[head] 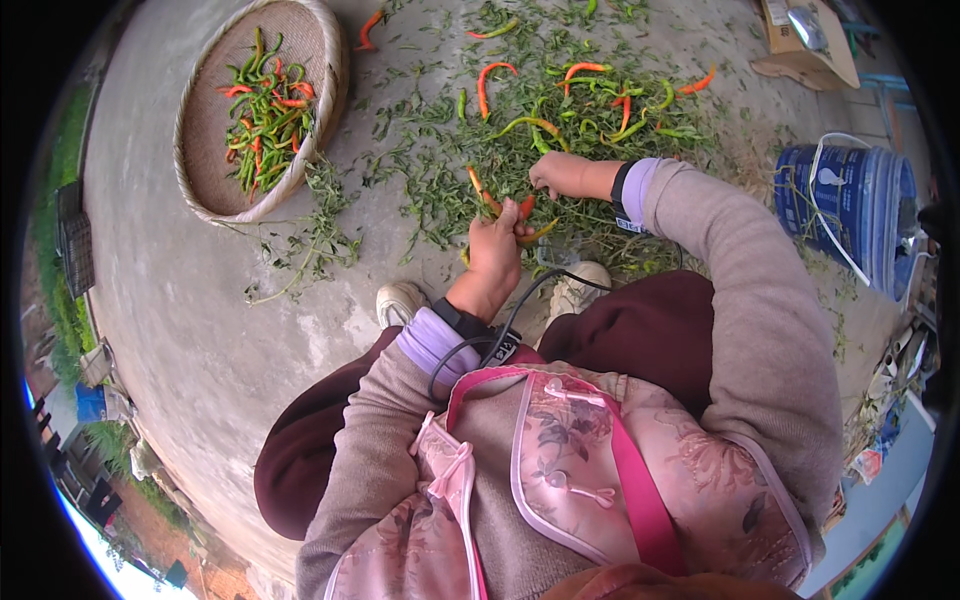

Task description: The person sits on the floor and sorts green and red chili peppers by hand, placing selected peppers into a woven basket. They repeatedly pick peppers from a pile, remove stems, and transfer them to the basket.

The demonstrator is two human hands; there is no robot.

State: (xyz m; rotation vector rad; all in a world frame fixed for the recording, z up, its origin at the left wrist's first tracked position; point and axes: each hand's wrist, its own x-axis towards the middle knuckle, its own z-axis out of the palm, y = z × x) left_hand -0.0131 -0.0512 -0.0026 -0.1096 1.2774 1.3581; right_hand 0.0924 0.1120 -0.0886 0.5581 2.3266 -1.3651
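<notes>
My left hand (493, 251) is closed around a few long chili peppers (486, 193), orange, red and yellow-green, whose ends stick out past the fingers. Just to its upper right, my right hand (564, 175) is over the heap of leafy green chili plants (435, 176), its fingers curled down. Whether anything is pinched in those fingers is hidden. Beyond the right hand, several red, orange and green peppers lie loose on the leaves, among them a curved red pepper (484, 86) and a yellow-green pepper (529, 124).
A round woven basket (199, 142) with a pile of red and green peppers (270, 127) stands at upper left on the concrete floor (187, 300). A cut chili stem (296, 274) lies below it. At right are a blue plastic bucket (840, 202) and a cardboard box (795, 64).
</notes>
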